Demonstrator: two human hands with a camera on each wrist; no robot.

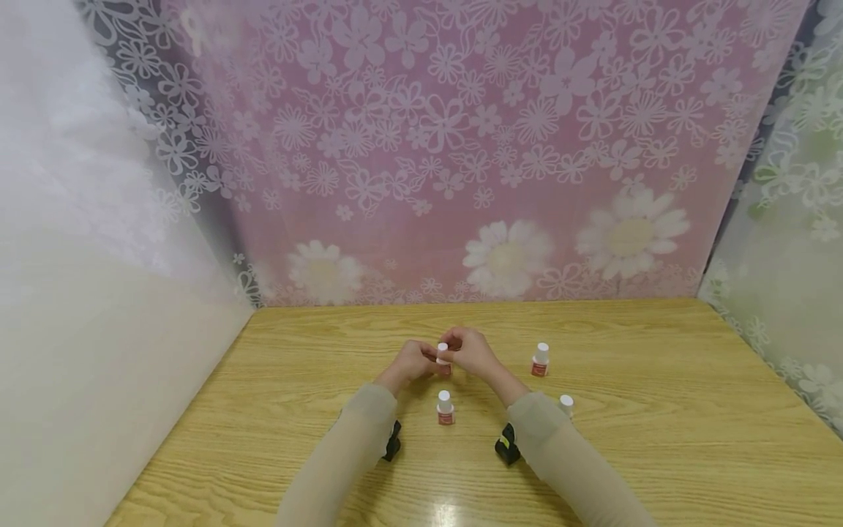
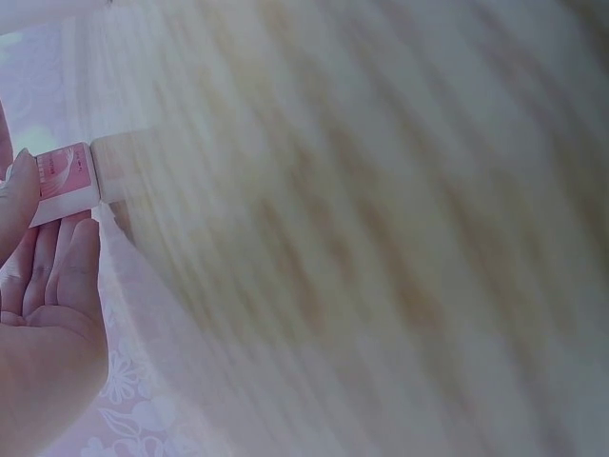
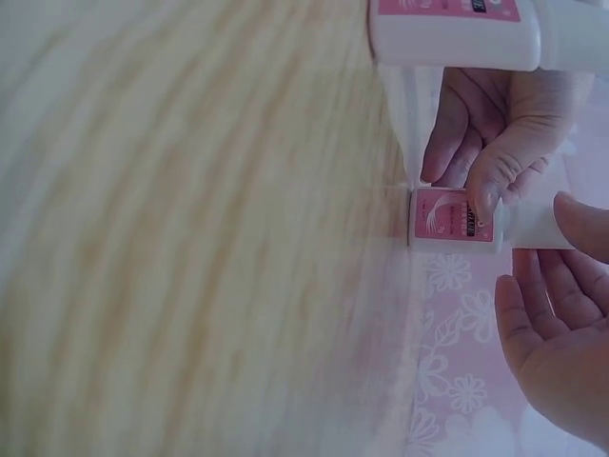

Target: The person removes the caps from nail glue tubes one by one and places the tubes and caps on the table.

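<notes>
Both hands meet at a small white bottle [image 1: 444, 368] with a pinkish-red label and a white cap. My left hand [image 1: 413, 360] grips the body from the left; in the right wrist view its thumb lies across the label [image 3: 442, 217]. With thumb and fingers, my right hand [image 1: 472, 353] holds the white cap [image 3: 535, 225] from the other side. The bottle stands upright, its base close to the wooden table. Nearer to me, between the forearms, stands a matching bottle [image 1: 446, 408]. The left wrist view shows the gripped bottle [image 2: 68, 179] beside the left palm [image 2: 52, 314].
Another matching bottle [image 1: 540, 360] stands right of the right hand. A further white-capped bottle [image 1: 566, 405] is partly hidden behind the right sleeve [image 1: 560, 443]. Black devices [image 1: 507, 445] show at both sleeves. A pink flowered curtain [image 1: 421, 183] hangs behind the wooden table [image 1: 303, 366].
</notes>
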